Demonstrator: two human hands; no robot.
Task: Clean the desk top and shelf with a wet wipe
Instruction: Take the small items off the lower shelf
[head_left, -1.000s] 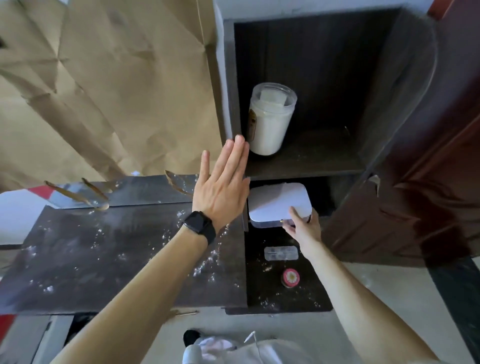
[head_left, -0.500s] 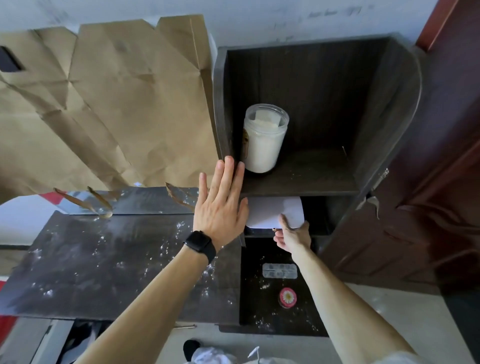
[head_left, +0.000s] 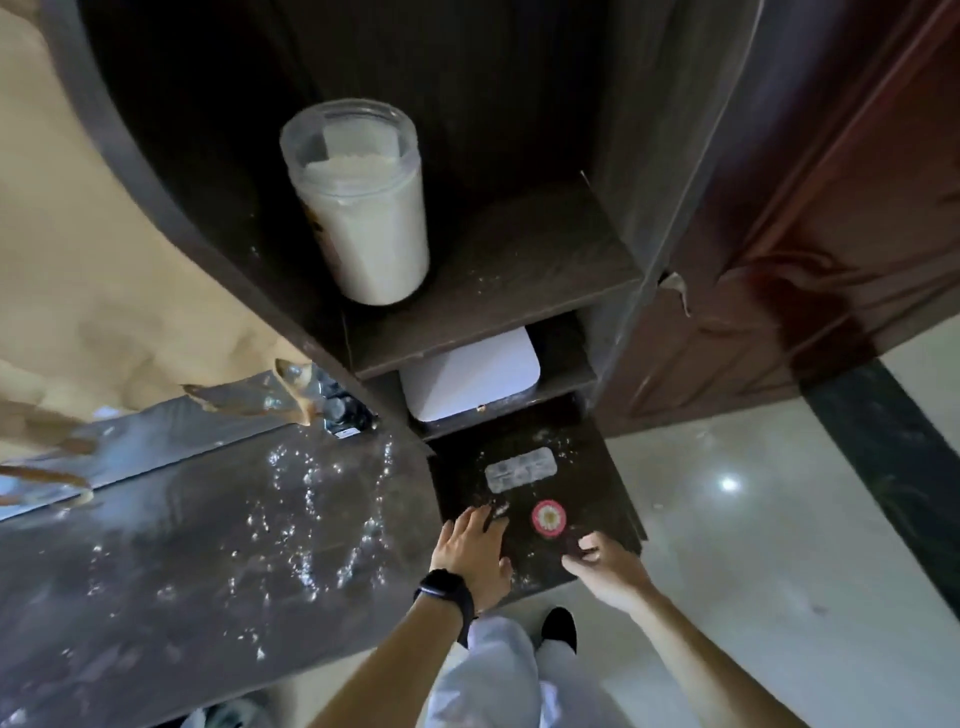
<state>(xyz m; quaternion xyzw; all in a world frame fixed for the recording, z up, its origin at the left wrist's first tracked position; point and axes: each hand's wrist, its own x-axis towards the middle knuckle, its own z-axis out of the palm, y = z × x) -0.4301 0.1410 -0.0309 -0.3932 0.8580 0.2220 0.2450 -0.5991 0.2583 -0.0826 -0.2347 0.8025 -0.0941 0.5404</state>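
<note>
white box (head_left: 470, 379) half hidden under shelf (head_left: 498, 291)

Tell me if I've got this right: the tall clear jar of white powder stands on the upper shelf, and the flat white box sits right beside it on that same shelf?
Not quite. The head view shows the jar on the upper shelf, but the flat white box sits in the compartment beneath that shelf, not beside the jar.

Glossy pale floor (head_left: 753, 519), reddish wooden door (head_left: 831, 182), crumpled brown paper (head_left: 78, 234).
</note>
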